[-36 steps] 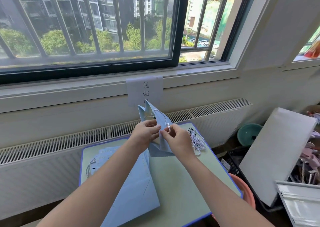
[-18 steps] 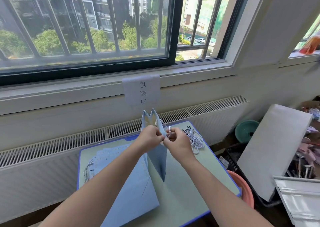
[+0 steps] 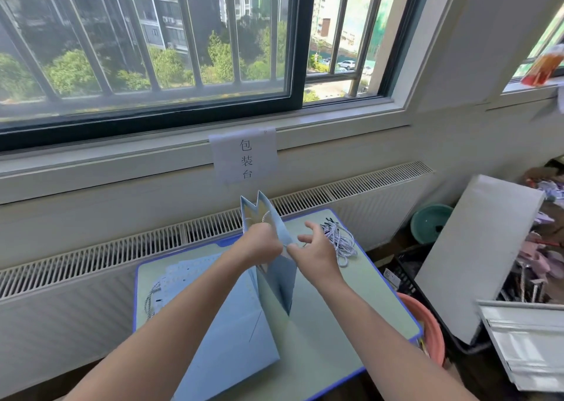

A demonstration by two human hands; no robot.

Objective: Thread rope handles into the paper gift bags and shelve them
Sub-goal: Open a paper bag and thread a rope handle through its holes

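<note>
A pale blue paper gift bag (image 3: 282,275) stands upright between both hands, rope inside its mouth; left hand (image 3: 261,243) grips its top edge, right hand (image 3: 316,251) pinches thin rope beside it, other fingers spread.

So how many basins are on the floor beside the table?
2: a green basin by the radiator, behind the leaning white board, and a pink basin at the table's right edge. Others may be hidden.
</note>
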